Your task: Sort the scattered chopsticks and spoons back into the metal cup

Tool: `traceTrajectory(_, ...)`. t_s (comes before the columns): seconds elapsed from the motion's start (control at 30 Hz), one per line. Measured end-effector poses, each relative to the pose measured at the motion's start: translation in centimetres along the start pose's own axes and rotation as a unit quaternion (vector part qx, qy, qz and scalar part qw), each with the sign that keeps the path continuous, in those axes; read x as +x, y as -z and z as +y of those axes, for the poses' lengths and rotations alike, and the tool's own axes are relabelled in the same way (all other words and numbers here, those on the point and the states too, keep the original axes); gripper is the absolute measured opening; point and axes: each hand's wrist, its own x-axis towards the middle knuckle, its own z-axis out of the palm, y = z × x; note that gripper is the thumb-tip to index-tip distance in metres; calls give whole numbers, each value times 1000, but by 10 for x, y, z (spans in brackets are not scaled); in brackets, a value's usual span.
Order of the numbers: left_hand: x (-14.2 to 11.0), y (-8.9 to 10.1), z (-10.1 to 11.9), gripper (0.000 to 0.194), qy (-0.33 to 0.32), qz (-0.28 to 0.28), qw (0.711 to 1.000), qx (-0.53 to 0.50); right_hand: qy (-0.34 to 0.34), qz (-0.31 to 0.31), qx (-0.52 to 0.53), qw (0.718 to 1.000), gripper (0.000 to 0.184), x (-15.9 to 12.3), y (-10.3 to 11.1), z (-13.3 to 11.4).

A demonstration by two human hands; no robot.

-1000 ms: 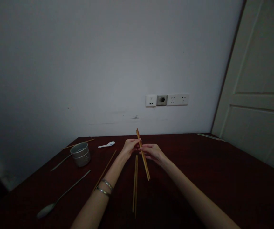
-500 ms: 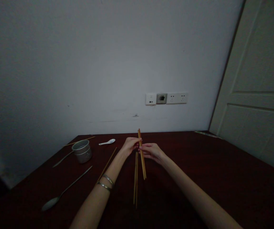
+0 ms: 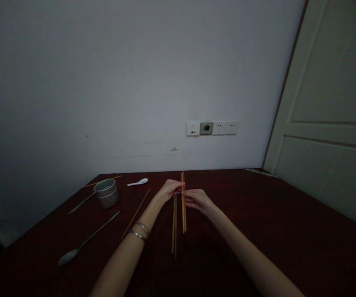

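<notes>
Both my hands meet over the middle of a dark red table (image 3: 274, 231). My left hand (image 3: 169, 191) and my right hand (image 3: 196, 199) pinch the same pair of wooden chopsticks (image 3: 183, 214) near its upper part. That pair hangs almost upright, tips pointing down toward the table. A second pair of chopsticks (image 3: 174, 231) lies flat on the table just left of the held pair, running toward me. Two bangles sit on my left wrist.
A single chopstick (image 3: 136, 213) lies diagonally left of my left arm. Further left are a long metal spoon (image 3: 86, 240), a small metal cup (image 3: 106, 193), another metal utensil (image 3: 80, 203), a white spoon (image 3: 138, 182) and a chopstick (image 3: 102, 182). A door (image 3: 329, 123) stands at right.
The held chopsticks have swung from a tilt to nearly vertical and dropped slightly. The camera has shifted a little to the right.
</notes>
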Motion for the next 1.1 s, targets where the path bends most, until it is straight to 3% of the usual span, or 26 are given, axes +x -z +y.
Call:
traceTrajectory(0.17, 1, 12, -4, 33, -2, -2, 997, 83, -2, 51, -21, 998, 13, -2, 3, 16)
traceTrajectory(0.5, 13, 47, -17, 26, -12, 76, 989, 125, -19, 118, -171, 978, 27, 2, 5, 45)
traceTrajectory(0.77, 11, 49, -26, 22, 5, 93, 987, 130, -12, 161, -271, 949, 39, 1, -5, 46)
traceTrajectory(1.1, 7, 52, -30, 20, 16, 105, 986, 129, 26, 151, -386, 910, 30, 2, -6, 54)
